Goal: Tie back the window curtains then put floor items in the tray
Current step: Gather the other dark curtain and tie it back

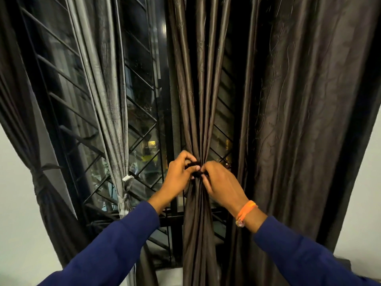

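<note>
- Both hands meet at centre frame on the gathered brown curtain panel, pinched to a narrow waist there.
- Left hand: fingers curled tight onto a dark tie band at the waist of the bundle; thumb and forefinger pinch it.
- Right hand: fingers bent in, working the same band from the other side; orange wristband on that wrist. Fingertips of the two hands are almost touching.
- The band looks like a knot or loop half-formed; it is too dark and too covered by fingers to say which.
- Done so far, judging from the view: dark curtain at far left is cinched with a tie; grey curtain left of centre is tied low with a pale strip.
- In hand: centre brown panel, tie not yet released, so count it unfinished.
- Left: wide brown curtain at right hangs loose, no tie visible on it.
- Window grille and dark glass show between the tied panels.
- Second half of the task not started as far as I can see: no tray and no floor items in frame; floor is out of view.
</note>
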